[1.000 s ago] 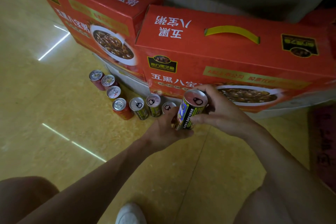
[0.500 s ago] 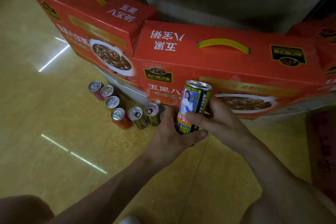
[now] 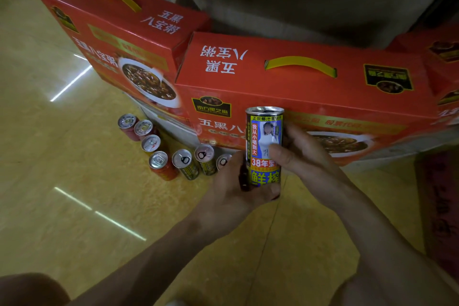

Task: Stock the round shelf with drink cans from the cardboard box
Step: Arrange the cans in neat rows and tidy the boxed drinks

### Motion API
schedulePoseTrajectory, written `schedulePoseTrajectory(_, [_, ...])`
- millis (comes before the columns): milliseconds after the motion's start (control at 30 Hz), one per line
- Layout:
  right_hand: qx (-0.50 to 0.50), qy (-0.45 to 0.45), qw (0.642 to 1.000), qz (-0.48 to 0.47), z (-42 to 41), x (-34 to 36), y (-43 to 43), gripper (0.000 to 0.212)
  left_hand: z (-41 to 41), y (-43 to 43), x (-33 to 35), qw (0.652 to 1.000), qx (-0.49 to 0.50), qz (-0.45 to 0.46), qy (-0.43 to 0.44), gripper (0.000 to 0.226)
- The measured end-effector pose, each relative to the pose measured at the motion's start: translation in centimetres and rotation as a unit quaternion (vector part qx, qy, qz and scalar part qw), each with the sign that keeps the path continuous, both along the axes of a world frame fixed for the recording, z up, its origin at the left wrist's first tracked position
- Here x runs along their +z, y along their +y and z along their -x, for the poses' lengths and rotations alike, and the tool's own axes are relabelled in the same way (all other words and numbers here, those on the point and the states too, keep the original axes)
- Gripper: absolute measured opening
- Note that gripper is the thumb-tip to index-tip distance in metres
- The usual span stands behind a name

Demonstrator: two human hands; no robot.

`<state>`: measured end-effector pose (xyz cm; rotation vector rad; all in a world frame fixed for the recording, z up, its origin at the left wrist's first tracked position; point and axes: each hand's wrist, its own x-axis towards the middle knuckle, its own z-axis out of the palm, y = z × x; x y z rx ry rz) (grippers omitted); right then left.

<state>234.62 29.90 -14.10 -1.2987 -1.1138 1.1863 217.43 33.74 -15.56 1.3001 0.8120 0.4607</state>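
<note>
Floor [image 3: 74, 181], left: row of cans [image 3: 159, 160], seven counted, upright in a curve along the box fronts. The left four look red, the next three black-and-yellow, and the last is half hidden by my left hand [image 3: 233, 189].

Left hand wraps the lower part of an eighth can [image 3: 264, 149], upright at the row's right end, in front of the centre box [image 3: 298, 97]. Right hand [image 3: 305, 154] clasps its upper half, thumb across the label.

Red boxes: left box [image 3: 111, 32], centre box, and a third box [image 3: 444, 62] cut by the right edge.

Judgement: stocking partway done, this can goes next. I can make out no round shelf or open box, so the remainder is unknown.
</note>
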Motion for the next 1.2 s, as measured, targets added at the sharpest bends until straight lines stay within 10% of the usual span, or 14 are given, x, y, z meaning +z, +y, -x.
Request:
schedulePoseTrajectory(400, [0.066, -0.129, 0.987, 0.069, 0.1, 1.3, 1.2, 0.048, -0.2, -1.3, 0.0, 0.994, 0.101, -0.01, 0.048, 0.046])
schedulePoseTrajectory(767, [-0.135, -0.06, 0.979, 0.138, 5.1, 5.5, -4.9, 0.044, 1.6, -4.0, 5.8, 0.989, 0.023, 0.046, 0.138, 0.037])
schedulePoseTrajectory(1200, [-0.073, -0.089, 0.972, 0.203, 3.5, 26.1, -11.7, 0.053, 2.6, -9.8, 25.1, 0.987, -0.032, 0.129, 0.085, 0.052])
